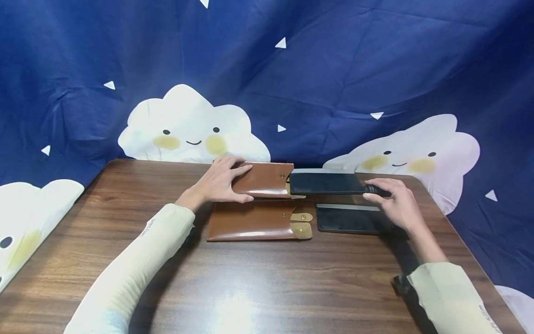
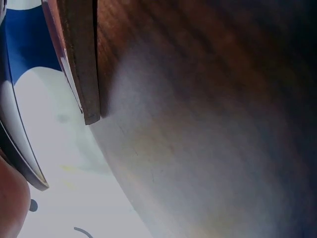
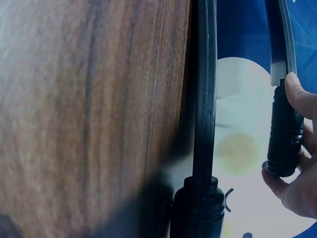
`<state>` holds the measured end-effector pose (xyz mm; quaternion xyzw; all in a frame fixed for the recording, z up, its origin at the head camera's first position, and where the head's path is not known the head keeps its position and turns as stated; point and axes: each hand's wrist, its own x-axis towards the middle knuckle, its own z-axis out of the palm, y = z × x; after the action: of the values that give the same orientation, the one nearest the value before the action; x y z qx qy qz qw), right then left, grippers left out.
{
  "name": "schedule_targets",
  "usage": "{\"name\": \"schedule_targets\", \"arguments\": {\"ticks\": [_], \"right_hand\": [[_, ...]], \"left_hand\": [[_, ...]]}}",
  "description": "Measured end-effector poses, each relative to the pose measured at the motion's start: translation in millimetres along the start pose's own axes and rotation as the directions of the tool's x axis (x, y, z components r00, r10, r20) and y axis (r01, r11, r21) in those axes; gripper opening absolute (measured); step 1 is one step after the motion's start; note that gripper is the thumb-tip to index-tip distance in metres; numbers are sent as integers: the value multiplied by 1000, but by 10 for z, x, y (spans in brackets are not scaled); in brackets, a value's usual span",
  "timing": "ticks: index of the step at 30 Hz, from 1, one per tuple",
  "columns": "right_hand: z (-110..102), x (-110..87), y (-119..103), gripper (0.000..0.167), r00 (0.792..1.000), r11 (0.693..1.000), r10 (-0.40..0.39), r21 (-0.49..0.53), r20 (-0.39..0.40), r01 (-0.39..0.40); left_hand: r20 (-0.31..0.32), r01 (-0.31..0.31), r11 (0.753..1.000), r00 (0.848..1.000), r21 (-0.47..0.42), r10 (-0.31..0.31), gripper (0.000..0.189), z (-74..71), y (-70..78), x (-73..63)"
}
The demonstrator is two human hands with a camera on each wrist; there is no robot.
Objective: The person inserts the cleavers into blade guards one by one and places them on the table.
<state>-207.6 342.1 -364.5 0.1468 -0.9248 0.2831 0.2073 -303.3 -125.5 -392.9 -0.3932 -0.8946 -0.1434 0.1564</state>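
Note:
My left hand [image 1: 221,182] grips a glossy brown leather sheath [image 1: 269,178], thumb along its near side, fingers at the far side. In the left wrist view its curved edge shows beside a fingertip. My right hand [image 1: 396,200] holds a cleaver by its ribbed black handle [image 3: 285,131]. The cleaver's dark blade [image 1: 327,183] has a pale strip along its far edge and points left, its end overlapping the sheath's mouth. A second brown sheath [image 1: 250,221], with tan snap tabs, lies nearer on the table, and a second cleaver [image 1: 350,220] lies right of it.
The brown wood-grain table [image 1: 267,283] has its far edge just behind the held sheath and cleaver. Beyond it hangs a blue cloth [image 1: 317,83] printed with smiling clouds and white triangles. A small black object [image 1: 401,284] shows at the right cuff.

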Motion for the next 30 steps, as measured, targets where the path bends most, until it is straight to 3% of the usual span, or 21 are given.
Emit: {"name": "schedule_targets", "arguments": {"ticks": [18, 30], "right_hand": [[84, -3, -114, 36, 999, 999, 42, 3, 0, -42], [158, -16, -77, 36, 996, 996, 40, 86, -76, -34]], "left_hand": [[-19, -5, 1000, 1000, -8, 5, 96, -11, 17, -31], [-24, 15, 1000, 1000, -14, -15, 97, -22, -3, -31]]}}
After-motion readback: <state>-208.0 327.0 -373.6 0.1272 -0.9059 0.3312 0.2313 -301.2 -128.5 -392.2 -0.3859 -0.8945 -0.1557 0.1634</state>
